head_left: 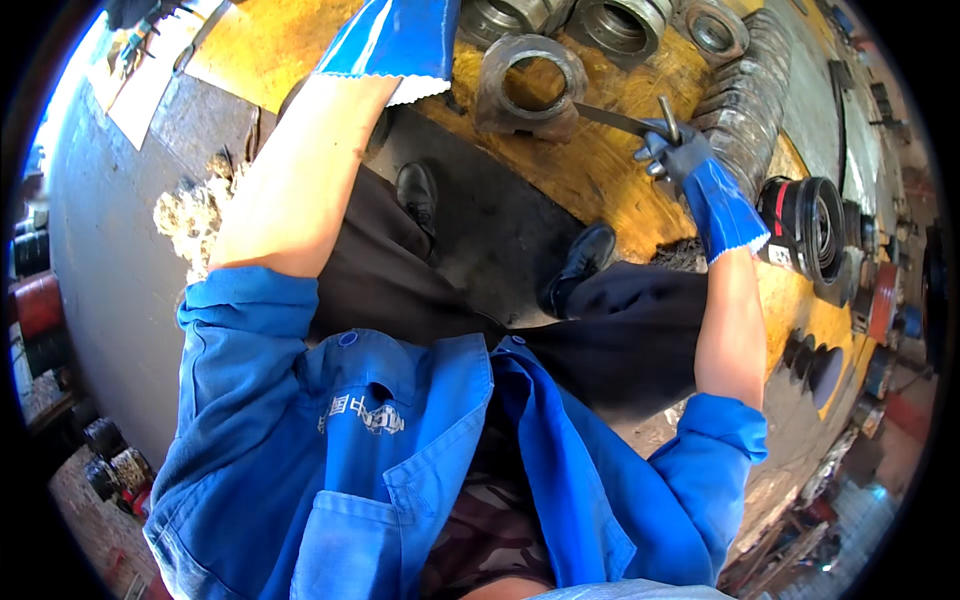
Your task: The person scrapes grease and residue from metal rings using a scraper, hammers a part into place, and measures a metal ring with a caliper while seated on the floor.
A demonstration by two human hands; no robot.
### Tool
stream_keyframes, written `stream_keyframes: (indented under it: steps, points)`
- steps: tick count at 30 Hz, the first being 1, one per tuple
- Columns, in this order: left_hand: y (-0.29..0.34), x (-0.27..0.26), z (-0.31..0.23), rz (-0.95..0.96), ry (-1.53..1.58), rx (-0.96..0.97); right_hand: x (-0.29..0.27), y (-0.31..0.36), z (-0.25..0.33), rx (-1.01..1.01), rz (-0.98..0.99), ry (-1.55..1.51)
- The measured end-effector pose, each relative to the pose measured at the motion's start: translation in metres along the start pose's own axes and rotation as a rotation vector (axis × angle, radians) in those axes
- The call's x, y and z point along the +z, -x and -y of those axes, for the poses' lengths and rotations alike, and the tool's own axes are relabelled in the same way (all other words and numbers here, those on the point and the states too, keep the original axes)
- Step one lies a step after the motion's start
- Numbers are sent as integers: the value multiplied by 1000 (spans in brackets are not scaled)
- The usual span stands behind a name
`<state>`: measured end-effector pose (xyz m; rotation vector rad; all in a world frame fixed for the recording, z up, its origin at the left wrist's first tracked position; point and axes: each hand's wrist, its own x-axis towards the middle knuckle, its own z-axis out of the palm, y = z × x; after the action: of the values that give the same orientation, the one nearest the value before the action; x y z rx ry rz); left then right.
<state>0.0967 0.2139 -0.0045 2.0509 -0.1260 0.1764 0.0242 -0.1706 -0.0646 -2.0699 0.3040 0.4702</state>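
Note:
My right hand [682,158], in a blue gauntlet glove with dark fingers, is closed on a flat metal bar tool [612,119] with a short rod [668,118] standing up near the grip. The bar's far end meets the edge of a bored metal block [532,88] on the yellow, stained floor sheet; whether it touches is unclear. My left arm reaches up past the top edge. Of my left hand, only the blue glove's cuff [390,40] shows, so its fingers are out of sight. More ring-shaped metal parts [620,28] stand just beyond the block.
A row of ribbed metal rings [745,105] lies right of the bored parts. Near my right wrist stands a black coil roll [808,225] with a red stripe. Frayed rag fibre [190,220] lies beside my left arm. My black shoes [583,262] rest on a dark mat [480,200].

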Motion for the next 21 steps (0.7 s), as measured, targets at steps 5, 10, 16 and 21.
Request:
stream_keyframes:
  steps: [5, 10, 16, 21]
  points:
    - [-9, 8, 1, 39, 49, -70, -5, -19, -41, 52, 40, -99]
    - [-23, 7, 2, 63, 90, -119, 9, -41, -5, 54, 24, 273]
    - [-35, 14, -3, 101, 138, -138, 35, -112, -54, 30, 65, 234]
    - [-38, 12, 0, 104, 156, -158, 24, -119, -35, 67, 136, 283]
